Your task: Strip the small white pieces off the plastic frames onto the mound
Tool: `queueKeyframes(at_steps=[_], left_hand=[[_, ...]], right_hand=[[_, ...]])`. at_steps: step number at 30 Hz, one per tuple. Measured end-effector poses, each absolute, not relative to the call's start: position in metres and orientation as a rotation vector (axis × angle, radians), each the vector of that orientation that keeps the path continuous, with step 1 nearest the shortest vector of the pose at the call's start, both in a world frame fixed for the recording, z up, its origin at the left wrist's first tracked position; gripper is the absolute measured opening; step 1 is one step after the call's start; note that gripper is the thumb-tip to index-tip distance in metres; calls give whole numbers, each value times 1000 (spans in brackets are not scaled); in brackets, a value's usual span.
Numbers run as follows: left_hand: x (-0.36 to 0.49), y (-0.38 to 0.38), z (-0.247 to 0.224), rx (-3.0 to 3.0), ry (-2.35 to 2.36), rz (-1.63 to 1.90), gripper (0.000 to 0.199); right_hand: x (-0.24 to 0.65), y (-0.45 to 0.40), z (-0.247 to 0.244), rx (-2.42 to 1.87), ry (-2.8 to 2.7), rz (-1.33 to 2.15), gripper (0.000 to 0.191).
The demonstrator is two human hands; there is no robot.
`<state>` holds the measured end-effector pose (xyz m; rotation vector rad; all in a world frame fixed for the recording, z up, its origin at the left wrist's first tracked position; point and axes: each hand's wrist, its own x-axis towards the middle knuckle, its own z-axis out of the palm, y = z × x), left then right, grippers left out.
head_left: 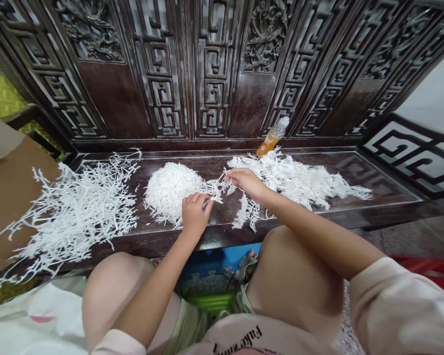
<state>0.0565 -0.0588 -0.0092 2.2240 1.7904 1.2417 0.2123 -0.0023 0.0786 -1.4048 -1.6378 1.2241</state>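
Observation:
Between my two hands stretches a white branching plastic piece [216, 188], thin and twig-like. My left hand [196, 212] has its fingers closed on the near left end of it, beside a rounded heap of short white pieces [172, 190]. My right hand [246, 182] pinches the same piece at its right end, fingertips together. Right of that hand spreads a flatter pile of white branching pieces [299, 180]. A small separate clump [246, 214] lies below my right wrist, near the bench's front edge.
A larger tangle of long white branches [81, 212] covers the bench's left end and overhangs its front. Behind the right pile stands a bottle of orange drink [272, 138]. The dark wooden bench [222, 231] has a carved back [190, 74] and a right armrest [414, 153].

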Motion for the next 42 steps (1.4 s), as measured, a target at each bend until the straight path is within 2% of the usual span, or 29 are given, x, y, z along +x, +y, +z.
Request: queueKeyframes(at_steps=[7,12,17,22,26,28,31,35,39,42], left_hand=[[64,-61,-4,2275,1593,1109,21],[75,-70,6,2250,1543,1139,28],[83,-73,10,2198,1493,1175,29],[82,-86,11,2165,1459,1248,30],[81,-101,15,2223,1325,1170,30],[78,-95,14,2119,1352,1140,31],[66,-70,9,1845,1554,1178,34],[36,-37,-6,1549,1828,1199,36],[11,-26,-19,1514,2058,1120,27],[7,-25,-23,1532,2274,1148,30]], right_hand=[[215,1,79,-1353,-1320,1372,24],[221,7,81,-1373,-940,1622,23],[214,10,79,-1459,-795,1691,23],[227,33,78,-1498,-878,1519,20],[260,50,78,-1502,-1056,1289,20],[267,48,72,-1551,-1238,1362,18],[257,38,59,-1619,-1558,1455,18],[236,27,55,-1573,-1789,1343,24],[229,24,62,-1454,-1878,1403,26],[227,22,65,-1367,-1905,1430,28]])
